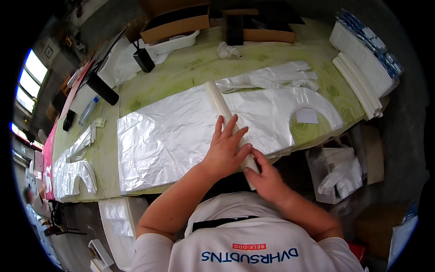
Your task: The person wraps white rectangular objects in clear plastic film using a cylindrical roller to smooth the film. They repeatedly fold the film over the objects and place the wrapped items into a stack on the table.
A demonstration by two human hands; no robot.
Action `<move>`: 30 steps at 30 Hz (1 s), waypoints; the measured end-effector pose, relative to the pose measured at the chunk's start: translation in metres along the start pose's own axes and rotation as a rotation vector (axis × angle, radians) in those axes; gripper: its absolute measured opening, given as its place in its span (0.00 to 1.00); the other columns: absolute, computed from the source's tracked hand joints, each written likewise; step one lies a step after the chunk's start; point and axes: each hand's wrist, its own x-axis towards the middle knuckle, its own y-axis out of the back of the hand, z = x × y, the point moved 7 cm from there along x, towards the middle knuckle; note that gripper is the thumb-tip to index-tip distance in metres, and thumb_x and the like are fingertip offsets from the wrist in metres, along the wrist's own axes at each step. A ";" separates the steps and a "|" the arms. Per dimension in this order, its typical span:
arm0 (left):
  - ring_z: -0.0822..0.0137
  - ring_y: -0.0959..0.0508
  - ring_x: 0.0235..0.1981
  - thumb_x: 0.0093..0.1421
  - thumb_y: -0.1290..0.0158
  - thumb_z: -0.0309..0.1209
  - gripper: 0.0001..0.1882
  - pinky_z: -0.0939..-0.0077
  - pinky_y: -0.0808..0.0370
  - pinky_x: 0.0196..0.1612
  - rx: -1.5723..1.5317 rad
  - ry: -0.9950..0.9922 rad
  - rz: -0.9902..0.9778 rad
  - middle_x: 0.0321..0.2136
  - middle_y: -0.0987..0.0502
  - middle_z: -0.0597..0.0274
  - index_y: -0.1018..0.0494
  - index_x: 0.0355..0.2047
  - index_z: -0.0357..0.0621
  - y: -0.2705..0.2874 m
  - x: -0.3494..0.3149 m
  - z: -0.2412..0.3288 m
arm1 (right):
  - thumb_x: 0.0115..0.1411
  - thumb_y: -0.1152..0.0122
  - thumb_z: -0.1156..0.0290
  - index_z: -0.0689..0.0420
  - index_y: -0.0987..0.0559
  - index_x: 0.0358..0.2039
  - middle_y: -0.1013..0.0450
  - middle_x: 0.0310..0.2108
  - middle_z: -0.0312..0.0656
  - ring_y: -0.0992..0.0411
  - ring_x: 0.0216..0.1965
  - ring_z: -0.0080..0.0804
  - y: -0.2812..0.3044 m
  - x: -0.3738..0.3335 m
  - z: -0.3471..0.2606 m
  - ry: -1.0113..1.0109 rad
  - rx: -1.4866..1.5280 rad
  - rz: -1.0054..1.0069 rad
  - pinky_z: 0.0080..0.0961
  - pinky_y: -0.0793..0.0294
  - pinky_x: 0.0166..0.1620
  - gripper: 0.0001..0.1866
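A long off-white tube or bar (218, 100) lies across a stack of clear, shiny plastic sheeting (158, 131) on the table. The sheeting has a curved cut-out at its right end, like a plastic apron. My left hand (228, 147) rests on the tube with its fingers spread over it. At the tube's near end, by the table edge, my right hand (267, 179) is closed round it with thumb and fingers. Part of the tube is hidden under my hands. A small white paper (307, 116) shows inside the cut-out.
Folded plastic pieces (74, 174) and a bottle (88, 112) are on the left. Cardboard boxes (176, 22) stand at the back. More white rolls (355, 84) lie right, beside a white box (360, 56) of blue packets. A bin (333, 177) of plastic sits below the right edge.
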 end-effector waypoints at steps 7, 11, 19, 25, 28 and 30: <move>0.33 0.45 0.70 0.59 0.40 0.30 0.26 0.45 0.45 0.70 0.164 -0.022 -0.028 0.67 0.37 0.43 0.26 0.58 0.46 0.008 0.001 0.003 | 0.66 0.37 0.70 0.60 0.38 0.69 0.32 0.54 0.46 0.29 0.49 0.32 0.011 -0.020 -0.001 -0.067 0.080 -0.146 0.26 0.28 0.54 0.33; 0.50 0.24 0.52 0.54 0.37 0.27 0.20 0.59 0.27 0.56 0.024 -0.233 -0.001 0.52 0.23 0.54 0.23 0.49 0.45 0.010 0.041 0.052 | 0.70 0.41 0.68 0.60 0.34 0.65 0.31 0.46 0.39 0.31 0.43 0.22 0.030 -0.034 0.008 -0.151 0.231 -0.105 0.20 0.28 0.48 0.25; 0.56 0.18 0.37 0.59 0.36 0.37 0.15 0.66 0.22 0.44 0.035 0.165 -0.536 0.35 0.18 0.51 0.20 0.40 0.40 -0.067 0.086 0.028 | 0.71 0.44 0.69 0.62 0.27 0.57 0.25 0.42 0.37 0.28 0.41 0.19 0.047 -0.055 0.030 -0.281 0.261 -0.003 0.20 0.27 0.48 0.17; 0.65 0.19 0.34 0.62 0.40 0.35 0.12 0.71 0.22 0.42 -0.119 0.367 -0.492 0.34 0.17 0.57 0.19 0.42 0.42 -0.059 0.083 0.017 | 0.68 0.41 0.72 0.60 0.24 0.51 0.24 0.45 0.41 0.26 0.43 0.26 0.079 -0.059 0.033 -0.141 0.135 0.133 0.23 0.25 0.48 0.13; 0.68 0.19 0.35 0.62 0.41 0.35 0.13 0.72 0.23 0.42 -0.106 0.348 -0.531 0.33 0.17 0.59 0.19 0.43 0.42 -0.056 0.084 0.017 | 0.59 0.34 0.77 0.58 0.20 0.45 0.24 0.42 0.43 0.26 0.43 0.38 0.098 -0.045 -0.036 0.463 -0.313 0.222 0.32 0.26 0.48 0.12; 0.67 0.19 0.35 0.62 0.41 0.35 0.13 0.71 0.22 0.42 -0.105 0.342 -0.546 0.33 0.17 0.59 0.19 0.43 0.43 -0.061 0.082 0.015 | 0.54 0.33 0.78 0.57 0.20 0.42 0.24 0.42 0.44 0.27 0.44 0.44 0.099 -0.034 -0.059 0.591 -0.408 0.221 0.36 0.27 0.49 0.14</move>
